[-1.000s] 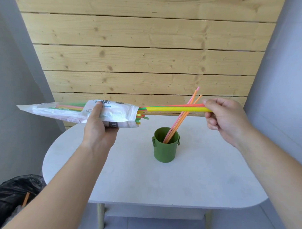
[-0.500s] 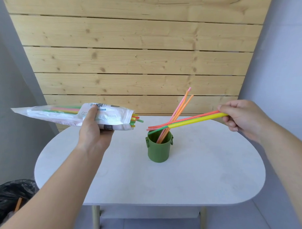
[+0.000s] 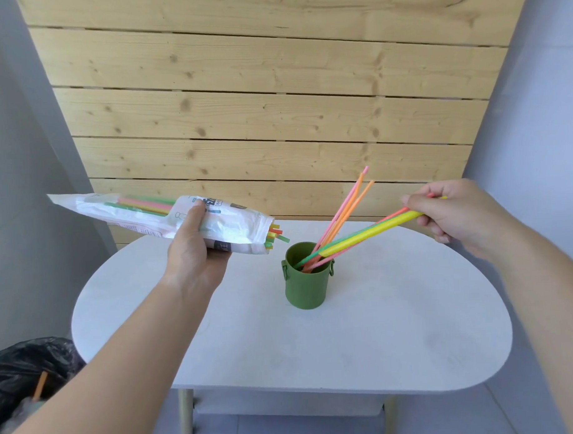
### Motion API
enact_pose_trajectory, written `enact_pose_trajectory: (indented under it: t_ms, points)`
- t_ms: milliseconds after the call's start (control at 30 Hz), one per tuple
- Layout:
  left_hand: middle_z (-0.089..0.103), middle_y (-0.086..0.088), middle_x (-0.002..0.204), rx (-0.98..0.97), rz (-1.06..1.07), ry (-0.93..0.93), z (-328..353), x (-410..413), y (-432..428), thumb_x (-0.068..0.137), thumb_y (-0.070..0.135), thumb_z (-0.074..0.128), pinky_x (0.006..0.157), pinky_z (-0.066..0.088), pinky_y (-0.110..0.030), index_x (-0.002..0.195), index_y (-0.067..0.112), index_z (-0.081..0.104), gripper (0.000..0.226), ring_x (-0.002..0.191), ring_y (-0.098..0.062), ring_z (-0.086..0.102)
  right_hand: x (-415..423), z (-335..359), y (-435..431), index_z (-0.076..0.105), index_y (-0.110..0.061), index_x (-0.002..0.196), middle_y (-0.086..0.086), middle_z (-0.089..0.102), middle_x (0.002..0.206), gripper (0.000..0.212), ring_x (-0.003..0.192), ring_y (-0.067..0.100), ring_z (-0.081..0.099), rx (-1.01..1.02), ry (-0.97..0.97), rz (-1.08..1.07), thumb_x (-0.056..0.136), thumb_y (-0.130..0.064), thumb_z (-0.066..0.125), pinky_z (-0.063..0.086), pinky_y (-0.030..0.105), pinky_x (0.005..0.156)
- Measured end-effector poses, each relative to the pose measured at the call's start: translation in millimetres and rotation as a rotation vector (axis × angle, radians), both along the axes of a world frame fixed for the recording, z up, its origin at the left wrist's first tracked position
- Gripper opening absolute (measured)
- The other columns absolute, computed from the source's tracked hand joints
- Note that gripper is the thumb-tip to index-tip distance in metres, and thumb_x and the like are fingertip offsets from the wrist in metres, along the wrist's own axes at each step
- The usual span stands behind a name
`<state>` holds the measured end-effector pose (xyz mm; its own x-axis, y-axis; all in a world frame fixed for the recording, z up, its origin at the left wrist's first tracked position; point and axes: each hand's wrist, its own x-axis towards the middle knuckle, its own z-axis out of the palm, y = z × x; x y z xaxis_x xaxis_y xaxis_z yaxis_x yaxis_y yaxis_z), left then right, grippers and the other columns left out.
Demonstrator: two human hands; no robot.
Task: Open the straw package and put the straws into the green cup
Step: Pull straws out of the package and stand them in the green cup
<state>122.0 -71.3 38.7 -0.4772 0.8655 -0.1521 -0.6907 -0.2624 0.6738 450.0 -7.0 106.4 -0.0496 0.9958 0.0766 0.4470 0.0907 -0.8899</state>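
A green cup [image 3: 307,287] stands on the white oval table [image 3: 396,326], with pink and orange straws [image 3: 350,211] leaning out of it to the upper right. My right hand [image 3: 457,214] pinches a bundle of yellow, red and green straws [image 3: 370,233]; their lower ends reach just inside the cup's mouth. Left of the cup, my left hand [image 3: 195,252] grips the white straw package [image 3: 142,215], held almost level above the table. Its open end faces the cup and several straw tips [image 3: 274,235] stick out of it.
A wooden plank wall [image 3: 258,104] rises behind the table, with grey walls on both sides. A black rubbish bag [image 3: 27,372] holding an orange straw sits on the floor at the lower left. The table's legs and a lower shelf show beneath its front edge.
My right hand pulled the bundle out of the package, swung it rightwards and tilted it down until its ends entered the cup. The left hand with the package stayed roughly in place.
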Motion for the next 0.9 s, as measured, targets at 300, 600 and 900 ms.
enact_pose_trajectory:
  t_ms: [300,600,900]
  points:
    - [0.078,-0.001,0.084,0.005,0.014,-0.010,-3,-5,0,0.102,0.022,0.065,0.098,0.059,-0.046,0.107,0.012,0.065,0.012,0.088,-0.020,0.077,-52,2,10,0.070,-0.012,0.089,0.007,0.064,0.064,0.029,0.042,0.012,0.046,0.123,0.032,0.039,0.084,-0.040,0.078,0.039,0.026,0.047]
    - [0.077,-0.003,0.094,-0.009,0.011,-0.015,-6,-6,4,0.101,0.022,0.065,0.096,0.060,-0.044,0.112,0.012,0.065,0.015,0.097,-0.023,0.075,-90,-19,27,0.049,-0.023,0.125,0.014,0.073,0.094,0.049,0.059,0.018,0.065,0.164,-0.015,0.027,0.086,-0.040,0.074,0.043,0.024,0.043]
    - [0.078,-0.002,0.089,-0.013,-0.002,-0.014,-5,-2,3,0.101,0.022,0.065,0.091,0.061,-0.041,0.110,0.012,0.065,0.013,0.090,-0.021,0.077,-85,-23,25,0.058,-0.021,0.123,-0.004,0.070,0.097,0.044,0.088,0.022,0.067,0.350,-0.183,-0.079,0.085,-0.033,0.076,0.053,0.035,0.074]
